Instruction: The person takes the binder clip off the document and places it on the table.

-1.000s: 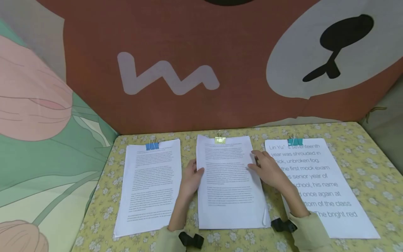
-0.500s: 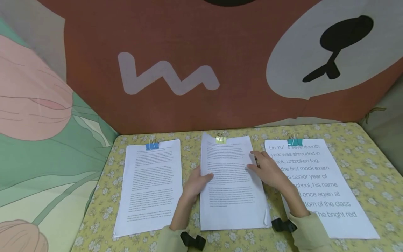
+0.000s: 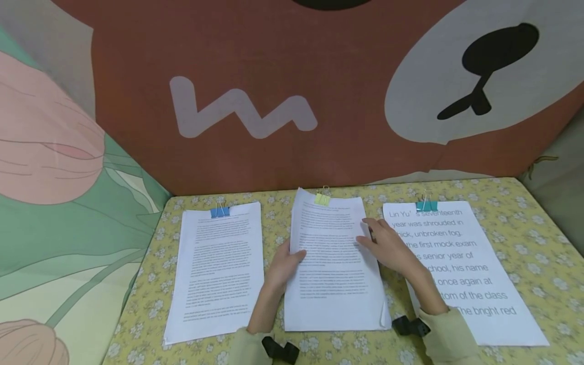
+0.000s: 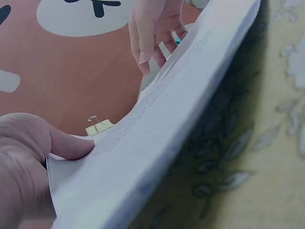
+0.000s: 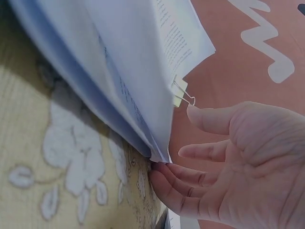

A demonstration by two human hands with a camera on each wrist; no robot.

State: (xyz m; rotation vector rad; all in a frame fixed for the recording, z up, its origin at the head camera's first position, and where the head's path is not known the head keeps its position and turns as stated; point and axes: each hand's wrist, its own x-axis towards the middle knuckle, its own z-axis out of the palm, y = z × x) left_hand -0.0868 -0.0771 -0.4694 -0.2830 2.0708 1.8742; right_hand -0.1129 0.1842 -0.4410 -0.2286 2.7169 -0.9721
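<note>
In the head view, a stack of printed paper (image 3: 335, 314) lies in the middle of the table, topped by a yellow binder clip (image 3: 322, 199). My left hand (image 3: 280, 268) grips its left edge, thumb on the top sheet and fingers hidden underneath. That side is lifted, with the upper left corner raised and the sheets bowed, as the left wrist view shows of the stack (image 4: 138, 162). At the opposite edge is my right hand (image 3: 392, 248). In the right wrist view, this hand's lower fingertips (image 5: 159, 176) meet the paper's edge while the thumb stands apart from it.
To the left lies another printed stack (image 3: 223, 274) with a blue binder clip (image 3: 220, 211). On the right, a large-print stack (image 3: 483, 284) carries a teal clip (image 3: 427, 206), partly covered by my right forearm. Flowered yellow cloth (image 3: 137, 324) covers the table, and a printed fabric wall (image 3: 255, 162) rises behind.
My left hand has moved right and taken hold of the middle stack's left edge. The upper left corner has risen, and the yellow clip has tilted. The right hand has barely moved.
</note>
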